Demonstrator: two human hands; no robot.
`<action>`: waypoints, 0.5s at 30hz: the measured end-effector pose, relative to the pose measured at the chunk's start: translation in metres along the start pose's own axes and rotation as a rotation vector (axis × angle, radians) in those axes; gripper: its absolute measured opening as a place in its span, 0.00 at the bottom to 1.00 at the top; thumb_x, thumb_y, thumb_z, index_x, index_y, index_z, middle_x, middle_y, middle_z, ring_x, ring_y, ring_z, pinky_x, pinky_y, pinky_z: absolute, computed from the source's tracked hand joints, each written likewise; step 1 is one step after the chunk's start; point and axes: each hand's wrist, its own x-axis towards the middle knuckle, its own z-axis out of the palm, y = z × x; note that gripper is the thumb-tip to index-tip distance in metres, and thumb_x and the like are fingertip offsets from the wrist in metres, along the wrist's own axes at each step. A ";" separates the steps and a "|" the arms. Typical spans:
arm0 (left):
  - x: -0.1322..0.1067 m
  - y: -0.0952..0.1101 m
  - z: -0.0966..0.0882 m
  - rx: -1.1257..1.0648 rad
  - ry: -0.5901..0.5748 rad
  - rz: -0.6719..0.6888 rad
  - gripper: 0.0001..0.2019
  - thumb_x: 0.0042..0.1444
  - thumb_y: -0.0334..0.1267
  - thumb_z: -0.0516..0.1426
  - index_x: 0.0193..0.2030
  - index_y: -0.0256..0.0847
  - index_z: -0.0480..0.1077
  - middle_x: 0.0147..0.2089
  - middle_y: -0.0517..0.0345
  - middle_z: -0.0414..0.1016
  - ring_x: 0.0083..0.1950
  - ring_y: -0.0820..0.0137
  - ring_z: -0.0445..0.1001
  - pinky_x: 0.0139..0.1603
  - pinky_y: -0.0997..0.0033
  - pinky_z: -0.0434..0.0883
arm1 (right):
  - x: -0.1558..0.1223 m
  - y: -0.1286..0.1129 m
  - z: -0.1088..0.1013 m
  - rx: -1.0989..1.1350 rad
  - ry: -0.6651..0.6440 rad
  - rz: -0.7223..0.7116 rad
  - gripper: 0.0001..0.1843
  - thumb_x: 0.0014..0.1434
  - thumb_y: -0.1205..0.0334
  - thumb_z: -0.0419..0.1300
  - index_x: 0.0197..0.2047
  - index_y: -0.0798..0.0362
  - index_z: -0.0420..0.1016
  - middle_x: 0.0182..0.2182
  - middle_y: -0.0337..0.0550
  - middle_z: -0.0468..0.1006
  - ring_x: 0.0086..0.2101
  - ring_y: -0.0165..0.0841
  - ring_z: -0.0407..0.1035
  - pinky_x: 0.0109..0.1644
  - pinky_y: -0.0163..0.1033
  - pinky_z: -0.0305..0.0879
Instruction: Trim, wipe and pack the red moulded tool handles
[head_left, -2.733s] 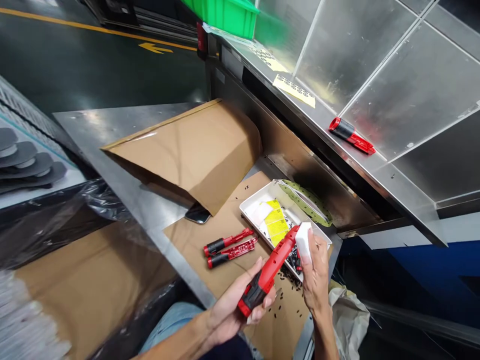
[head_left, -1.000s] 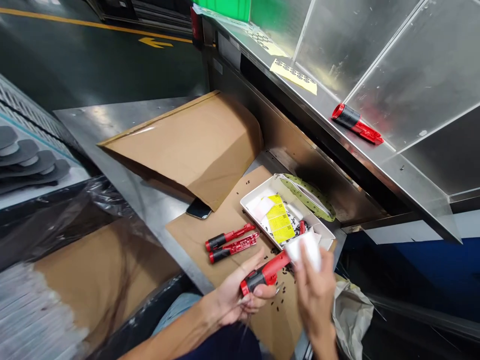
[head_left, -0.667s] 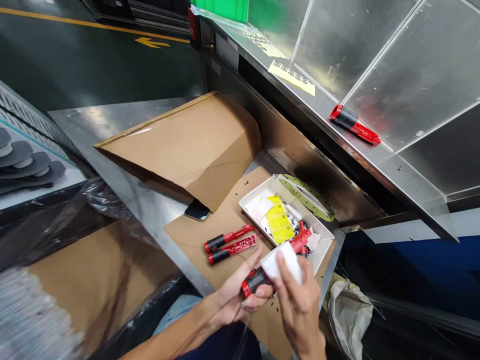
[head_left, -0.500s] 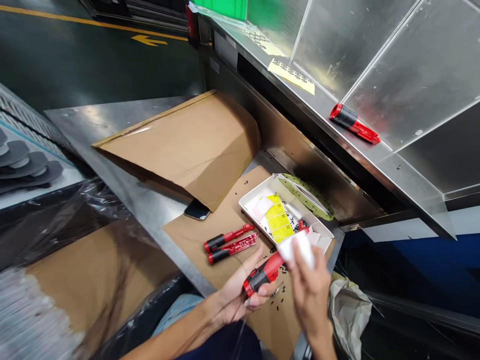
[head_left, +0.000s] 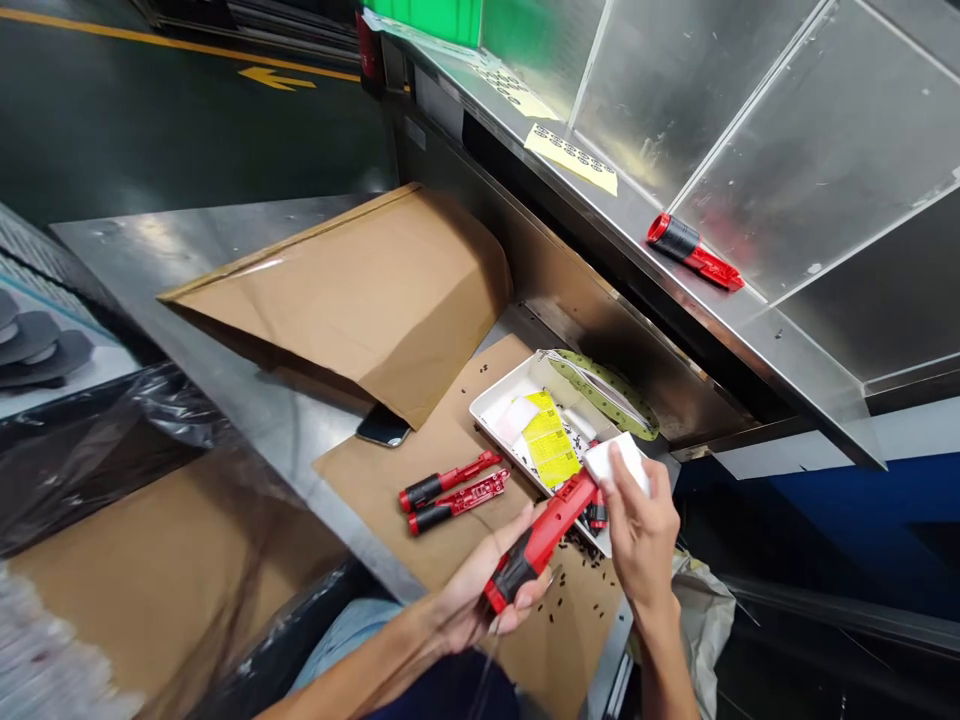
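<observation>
My left hand [head_left: 491,590] is wrapped round the black-and-red lower end of a red and black plastic housing [head_left: 551,525], tilted up to the right. A thin pointed metal tip pokes out beside those fingers; its kind I cannot make out. My right hand [head_left: 641,525] pinches a white cloth or pad [head_left: 619,462] at the housing's upper end. Behind them a white tray [head_left: 487,425] holds yellow label sheets [head_left: 551,440], white scraps and small black bits. To the left, two red and black housing pieces [head_left: 454,490] lie side by side on brown cardboard [head_left: 360,465].
A large cardboard piece [head_left: 360,300] leans over the bench at the back left, with a phone [head_left: 384,425] under its edge. Another red and black housing [head_left: 694,250] lies on the metal ledge near a yellow sticker sheet [head_left: 571,158]. A green patterned pouch [head_left: 604,390] rests against the tray.
My right hand with the white cloth has moved up and right along the housing, uncovering more of its red upper part. The view has shifted slightly.
</observation>
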 end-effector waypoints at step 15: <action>-0.012 -0.005 0.000 0.445 0.071 0.225 0.48 0.57 0.70 0.52 0.75 0.39 0.47 0.18 0.67 0.66 0.16 0.75 0.64 0.18 0.82 0.62 | 0.004 0.008 -0.008 0.012 0.088 0.008 0.22 0.68 0.63 0.55 0.64 0.44 0.70 0.48 0.51 0.73 0.45 0.36 0.72 0.46 0.41 0.72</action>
